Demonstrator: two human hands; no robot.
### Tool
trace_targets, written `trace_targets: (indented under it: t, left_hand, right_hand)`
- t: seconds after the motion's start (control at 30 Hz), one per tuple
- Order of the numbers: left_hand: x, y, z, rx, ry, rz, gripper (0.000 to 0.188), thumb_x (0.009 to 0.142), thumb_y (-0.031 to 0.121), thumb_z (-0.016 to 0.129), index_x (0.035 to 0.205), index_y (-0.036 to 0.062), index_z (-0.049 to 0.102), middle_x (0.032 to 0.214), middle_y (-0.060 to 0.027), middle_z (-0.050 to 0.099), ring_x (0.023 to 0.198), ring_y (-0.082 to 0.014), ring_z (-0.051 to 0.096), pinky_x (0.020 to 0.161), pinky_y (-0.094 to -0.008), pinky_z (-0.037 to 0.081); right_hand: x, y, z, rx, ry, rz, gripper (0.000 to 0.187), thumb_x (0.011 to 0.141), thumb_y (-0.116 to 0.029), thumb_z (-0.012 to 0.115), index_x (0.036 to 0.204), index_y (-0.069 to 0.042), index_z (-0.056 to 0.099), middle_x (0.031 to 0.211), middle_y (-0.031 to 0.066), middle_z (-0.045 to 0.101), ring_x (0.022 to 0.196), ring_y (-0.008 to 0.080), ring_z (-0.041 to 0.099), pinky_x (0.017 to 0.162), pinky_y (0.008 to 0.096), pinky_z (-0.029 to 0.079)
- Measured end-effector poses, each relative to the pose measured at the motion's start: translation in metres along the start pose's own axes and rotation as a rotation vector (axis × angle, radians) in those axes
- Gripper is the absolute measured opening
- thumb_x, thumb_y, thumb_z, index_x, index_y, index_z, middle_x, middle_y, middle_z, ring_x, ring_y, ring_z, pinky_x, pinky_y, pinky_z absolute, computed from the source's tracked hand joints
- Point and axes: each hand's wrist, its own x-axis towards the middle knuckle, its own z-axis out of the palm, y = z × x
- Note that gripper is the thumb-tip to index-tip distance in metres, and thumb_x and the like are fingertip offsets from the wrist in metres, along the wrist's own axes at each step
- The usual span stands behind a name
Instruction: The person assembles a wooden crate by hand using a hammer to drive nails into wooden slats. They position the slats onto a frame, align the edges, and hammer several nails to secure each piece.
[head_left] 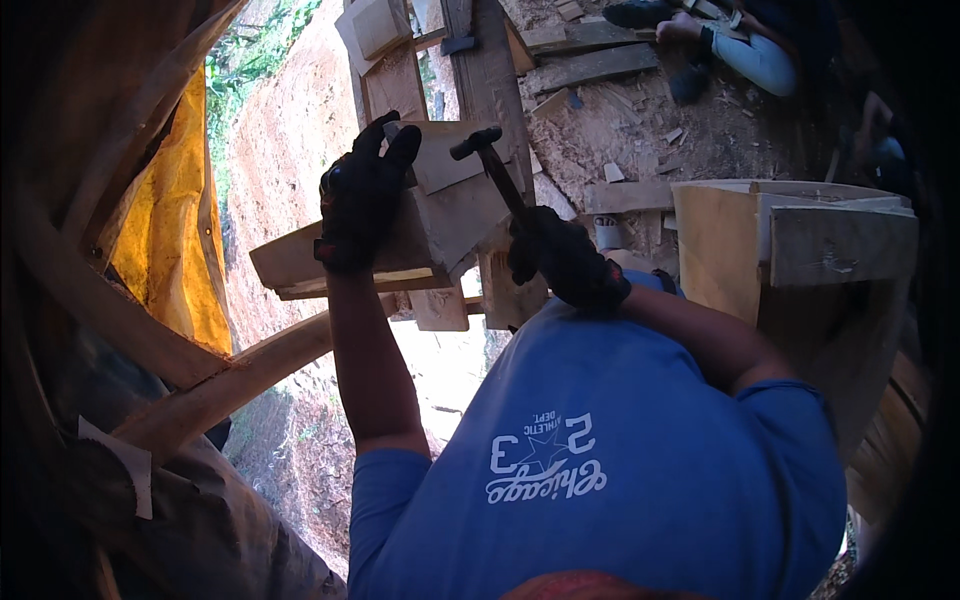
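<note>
At the plank counter (490, 80): a wooden piece (465, 220) made of boards is right in front of the person. Part of it hides behind the left hand, so I can't see its whole shape, or just how it rests on the planks.
Left grip: the left grip (358, 205), in a black glove, is up against the near side of the wooden piece, with the thumb and a finger poking up by its top. The glove is so dark that I can't tell if the fingers pinch anything.
Right grip: the right grip (568, 258), also in a black glove, is wrapped around the handle of a hammer (503, 183). The fist covers the handle's low end.
Hammer head: it is above the pale top board (447, 160). I can't tell if they touch.
Blue shirt: the person's shirt (640, 400) hides a lot down low.
Right side: a big wooden box (722, 235) fades into the dark at its bottom. A small can (607, 232) peeks out beside it, partly covered.
Far corner: another person (755, 65) is cut off by shadow. Wood scraps (590, 68) lie close by.
Left side: a yellow sheet (180, 220) hangs behind dark poles.
</note>
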Motion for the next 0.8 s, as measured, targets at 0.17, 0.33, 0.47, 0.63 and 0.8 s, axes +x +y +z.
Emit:
trace_targets:
  t: [0.17, 0.33, 0.47, 0.63, 0.8]
  left_hand:
    - [0.047, -0.03, 0.005, 0.001, -0.004, 0.248, 0.059, 0.101, 0.057, 0.064, 0.135, 0.0098, 0.07, 0.098, -0.0159, 0.078, 0.098, -0.0275, 0.076, 0.09, -0.0409, 0.055]
    - [0.071, -0.026, 0.004, -0.015, -0.052, 0.237, 0.058, 0.101, 0.057, 0.064, 0.134, 0.0093, 0.071, 0.1, -0.0147, 0.078, 0.099, -0.0261, 0.075, 0.091, -0.0402, 0.055]
    - [0.071, -0.009, 0.0, -0.035, -0.104, 0.073, 0.059, 0.1, 0.056, 0.066, 0.135, 0.0088, 0.071, 0.103, -0.0142, 0.078, 0.101, -0.0255, 0.075, 0.093, -0.0393, 0.055]
    - [0.07, -0.015, -0.001, -0.088, -0.109, 0.06, 0.061, 0.099, 0.056, 0.067, 0.137, 0.0084, 0.071, 0.107, -0.013, 0.079, 0.102, -0.0244, 0.075, 0.096, -0.0384, 0.055]
    - [0.071, -0.007, -0.006, -0.083, -0.131, 0.033, 0.06, 0.1, 0.056, 0.068, 0.137, 0.0087, 0.071, 0.111, -0.0137, 0.079, 0.104, -0.0247, 0.076, 0.096, -0.0383, 0.055]
  right_hand:
    - [0.008, 0.012, 0.019, -0.261, 0.052, -0.231, 0.015, 0.114, -0.019, 0.049, 0.119, -0.006, 0.054, 0.081, 0.0047, 0.064, 0.067, 0.0139, 0.063, 0.063, 0.0321, 0.054]
    - [0.019, -0.014, 0.025, 0.232, -0.029, 0.059, 0.016, 0.115, -0.02, 0.046, 0.116, -0.007, 0.054, 0.079, 0.0053, 0.062, 0.067, 0.0145, 0.063, 0.062, 0.0327, 0.054]
    - [0.026, -0.008, 0.029, 0.585, 0.064, 0.045, 0.034, 0.114, -0.043, 0.045, 0.113, -0.011, 0.057, 0.081, 0.0022, 0.059, 0.069, 0.0151, 0.06, 0.062, 0.0322, 0.052]
    - [0.022, -0.017, 0.021, 0.29, 0.036, 0.176, 0.017, 0.114, -0.021, 0.047, 0.116, -0.006, 0.055, 0.082, 0.0066, 0.065, 0.068, 0.016, 0.067, 0.06, 0.0328, 0.054]
    - [0.022, -0.002, 0.026, 0.293, 0.035, 0.077, 0.015, 0.112, -0.02, 0.05, 0.117, -0.007, 0.054, 0.082, 0.0053, 0.066, 0.068, 0.0154, 0.068, 0.06, 0.0321, 0.054]
